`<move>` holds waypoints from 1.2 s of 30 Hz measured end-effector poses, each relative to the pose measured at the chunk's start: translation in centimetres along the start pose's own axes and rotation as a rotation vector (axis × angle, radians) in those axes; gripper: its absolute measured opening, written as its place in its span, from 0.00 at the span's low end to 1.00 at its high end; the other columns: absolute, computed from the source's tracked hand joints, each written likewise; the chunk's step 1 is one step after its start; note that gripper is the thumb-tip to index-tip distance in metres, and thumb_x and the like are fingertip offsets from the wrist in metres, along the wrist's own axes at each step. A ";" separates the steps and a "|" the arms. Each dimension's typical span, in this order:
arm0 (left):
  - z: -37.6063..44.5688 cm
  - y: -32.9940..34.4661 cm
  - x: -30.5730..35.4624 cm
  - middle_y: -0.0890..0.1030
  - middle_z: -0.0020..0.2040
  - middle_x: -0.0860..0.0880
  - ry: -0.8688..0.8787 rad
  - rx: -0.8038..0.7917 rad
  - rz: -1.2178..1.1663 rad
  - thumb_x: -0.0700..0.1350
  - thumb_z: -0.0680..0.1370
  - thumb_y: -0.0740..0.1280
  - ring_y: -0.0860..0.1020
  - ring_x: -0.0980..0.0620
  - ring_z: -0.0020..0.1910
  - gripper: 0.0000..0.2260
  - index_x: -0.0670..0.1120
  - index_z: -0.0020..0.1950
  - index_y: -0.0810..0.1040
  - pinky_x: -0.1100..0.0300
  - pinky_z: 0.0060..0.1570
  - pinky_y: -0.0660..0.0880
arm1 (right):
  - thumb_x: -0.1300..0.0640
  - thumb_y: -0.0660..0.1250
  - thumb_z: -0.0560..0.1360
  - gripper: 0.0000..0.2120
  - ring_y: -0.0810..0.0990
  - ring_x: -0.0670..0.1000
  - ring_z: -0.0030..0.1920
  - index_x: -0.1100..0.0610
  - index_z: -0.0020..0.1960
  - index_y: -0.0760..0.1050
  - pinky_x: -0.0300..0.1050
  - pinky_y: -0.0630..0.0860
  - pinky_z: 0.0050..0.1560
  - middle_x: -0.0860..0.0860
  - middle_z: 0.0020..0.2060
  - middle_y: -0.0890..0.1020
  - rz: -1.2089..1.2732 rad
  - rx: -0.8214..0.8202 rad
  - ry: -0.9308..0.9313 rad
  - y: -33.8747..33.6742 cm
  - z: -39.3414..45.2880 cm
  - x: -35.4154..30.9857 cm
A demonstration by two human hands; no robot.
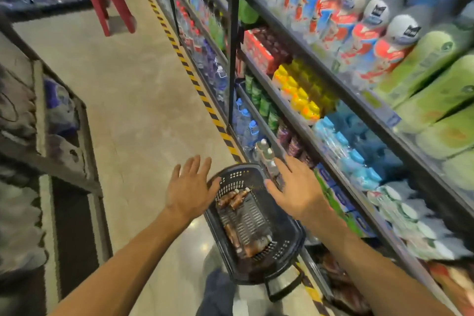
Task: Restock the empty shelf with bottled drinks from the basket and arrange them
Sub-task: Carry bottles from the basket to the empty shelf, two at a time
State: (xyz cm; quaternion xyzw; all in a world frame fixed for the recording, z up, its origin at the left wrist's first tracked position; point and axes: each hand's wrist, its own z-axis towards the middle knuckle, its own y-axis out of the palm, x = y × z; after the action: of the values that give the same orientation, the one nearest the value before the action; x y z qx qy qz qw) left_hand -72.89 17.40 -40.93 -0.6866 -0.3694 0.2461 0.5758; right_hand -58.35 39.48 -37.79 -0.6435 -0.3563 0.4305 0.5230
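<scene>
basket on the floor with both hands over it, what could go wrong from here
1. The brown bottles lie loose on their sides at both ends of the basket; they may roll when one is lifted.
2. The right hand is close to the clear white-capped bottles at the low shelf's edge; a careless reach could knock them over.
3. The left hand and right hand are both open and empty, so a hasty grab could give a poor grip.
</scene>
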 end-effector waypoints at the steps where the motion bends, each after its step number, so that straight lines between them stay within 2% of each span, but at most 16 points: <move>1: 0.9 1.2 -0.3 0.58 0.82 0.45 0.006 -0.018 -0.004 0.65 0.82 0.45 0.56 0.45 0.81 0.32 0.51 0.83 0.55 0.45 0.77 0.55 | 0.38 0.58 0.80 0.31 0.76 0.60 0.69 0.59 0.72 0.75 0.53 0.71 0.70 0.60 0.69 0.78 0.022 0.005 -0.007 1.5 0.6 0.3; 3: 2.8 4.0 -0.7 0.57 0.82 0.45 0.011 -0.061 -0.033 0.66 0.80 0.40 0.55 0.46 0.81 0.34 0.50 0.82 0.55 0.45 0.78 0.55 | 0.40 0.60 0.80 0.30 0.79 0.61 0.66 0.61 0.70 0.77 0.54 0.75 0.67 0.61 0.65 0.80 0.056 -0.028 0.019 4.7 1.8 1.2; 5: 4.5 7.5 -1.0 0.57 0.82 0.45 0.005 -0.126 -0.069 0.65 0.78 0.36 0.55 0.47 0.81 0.36 0.51 0.82 0.55 0.46 0.78 0.55 | 0.37 0.57 0.80 0.33 0.77 0.60 0.69 0.59 0.73 0.74 0.58 0.75 0.69 0.60 0.69 0.78 0.029 -0.104 0.055 8.4 3.0 2.1; 8: 6.8 13.5 -1.0 0.56 0.82 0.46 -0.022 -0.207 -0.111 0.63 0.82 0.41 0.54 0.47 0.81 0.32 0.50 0.83 0.53 0.46 0.78 0.54 | 0.35 0.53 0.80 0.35 0.71 0.59 0.75 0.57 0.77 0.70 0.59 0.70 0.73 0.58 0.74 0.73 -0.014 -0.207 0.059 14.6 4.6 3.7; 12: 9.7 22.5 0.0 0.52 0.83 0.46 -0.015 -0.312 -0.119 0.61 0.84 0.46 0.51 0.47 0.81 0.30 0.50 0.83 0.49 0.48 0.79 0.51 | 0.32 0.50 0.78 0.38 0.70 0.59 0.75 0.56 0.78 0.69 0.57 0.68 0.74 0.57 0.75 0.72 -0.031 -0.272 0.112 23.4 6.7 6.1; 16: 13.5 32.1 1.0 0.50 0.83 0.45 -0.008 -0.397 -0.127 0.60 0.84 0.47 0.49 0.47 0.82 0.30 0.49 0.83 0.48 0.47 0.80 0.49 | 0.35 0.52 0.82 0.36 0.60 0.56 0.80 0.54 0.82 0.57 0.53 0.58 0.78 0.55 0.80 0.63 -0.040 -0.414 0.123 32.9 9.0 8.7; 18: 15.6 37.0 1.6 0.49 0.83 0.45 -0.012 -0.411 -0.134 0.60 0.84 0.47 0.48 0.47 0.82 0.30 0.48 0.83 0.47 0.47 0.80 0.49 | 0.34 0.53 0.81 0.36 0.62 0.56 0.79 0.55 0.82 0.59 0.53 0.61 0.77 0.56 0.79 0.65 -0.024 -0.412 0.144 38.0 10.0 10.0; 21: 18.4 44.6 2.4 0.48 0.83 0.45 -0.034 -0.451 -0.154 0.60 0.84 0.46 0.48 0.47 0.82 0.31 0.48 0.83 0.44 0.46 0.79 0.50 | 0.31 0.46 0.76 0.41 0.66 0.58 0.77 0.55 0.80 0.64 0.56 0.64 0.76 0.58 0.77 0.69 -0.001 -0.431 0.176 45.8 11.1 11.5; 24: 20.8 52.0 2.4 0.48 0.83 0.45 -0.077 -0.493 -0.163 0.60 0.84 0.47 0.48 0.46 0.82 0.31 0.49 0.83 0.43 0.45 0.79 0.50 | 0.29 0.43 0.74 0.44 0.66 0.59 0.77 0.55 0.80 0.62 0.56 0.64 0.77 0.58 0.77 0.69 0.013 -0.464 0.178 53.0 12.4 13.0; 29: 23.9 61.1 1.3 0.47 0.83 0.44 -0.103 -0.510 -0.157 0.58 0.84 0.51 0.47 0.45 0.82 0.30 0.48 0.83 0.46 0.44 0.79 0.49 | 0.33 0.54 0.80 0.39 0.61 0.57 0.79 0.57 0.82 0.56 0.51 0.58 0.79 0.58 0.79 0.64 0.066 -0.501 0.162 62.8 14.4 14.0; 33: 25.3 66.4 0.1 0.46 0.83 0.44 -0.155 -0.536 -0.094 0.59 0.83 0.56 0.48 0.43 0.81 0.35 0.47 0.83 0.42 0.43 0.79 0.51 | 0.33 0.56 0.80 0.40 0.62 0.57 0.78 0.57 0.82 0.57 0.53 0.60 0.78 0.57 0.79 0.64 0.114 -0.459 0.161 68.8 15.8 14.5; 36: 26.4 69.1 -0.4 0.55 0.81 0.43 -0.144 -0.457 -0.040 0.52 0.83 0.59 0.55 0.42 0.79 0.32 0.46 0.82 0.47 0.43 0.76 0.59 | 0.32 0.59 0.79 0.42 0.64 0.57 0.76 0.58 0.82 0.57 0.55 0.64 0.75 0.57 0.77 0.66 0.184 -0.460 0.214 72.4 17.0 14.7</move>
State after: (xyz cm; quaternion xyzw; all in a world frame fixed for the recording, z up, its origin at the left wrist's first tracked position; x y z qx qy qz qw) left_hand -77.78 28.75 -113.83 -0.7722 -0.4693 0.1930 0.3823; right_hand -67.97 44.69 -112.84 -0.8171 -0.3272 0.3134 0.3563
